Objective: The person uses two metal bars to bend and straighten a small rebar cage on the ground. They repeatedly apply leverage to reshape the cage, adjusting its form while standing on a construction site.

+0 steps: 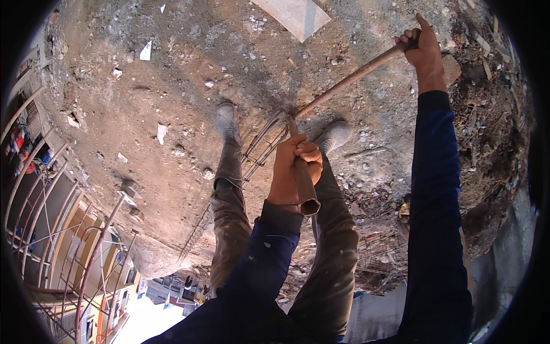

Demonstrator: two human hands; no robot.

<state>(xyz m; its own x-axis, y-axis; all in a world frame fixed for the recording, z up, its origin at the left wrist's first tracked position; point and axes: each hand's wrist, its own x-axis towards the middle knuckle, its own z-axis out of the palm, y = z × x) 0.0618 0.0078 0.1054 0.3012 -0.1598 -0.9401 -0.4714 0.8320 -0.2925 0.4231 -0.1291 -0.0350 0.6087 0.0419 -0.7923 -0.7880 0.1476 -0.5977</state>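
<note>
My left hand (285, 172) is wrapped around a short rusty metal pipe (304, 186). Its hollow end points toward me, and its far end lies between my feet. Out to the upper right, my right hand (425, 50) is closed on the end of a longer rusty pipe (350, 79), with the thumb sticking up. That pipe slants down to the left and meets the far end of the short one. Just left of that meeting point lies a narrow rebar cage (264, 142), running back between my legs. How the pipes join the cage is too small to make out.
My boots (227, 121) stand on either side of the cage on rough dirt (172, 103) strewn with stones and scraps. A flat pale board (301, 17) lies ahead. Rubble (487, 126) banks up on the right; rusty tube frames (94, 258) stand at the lower left.
</note>
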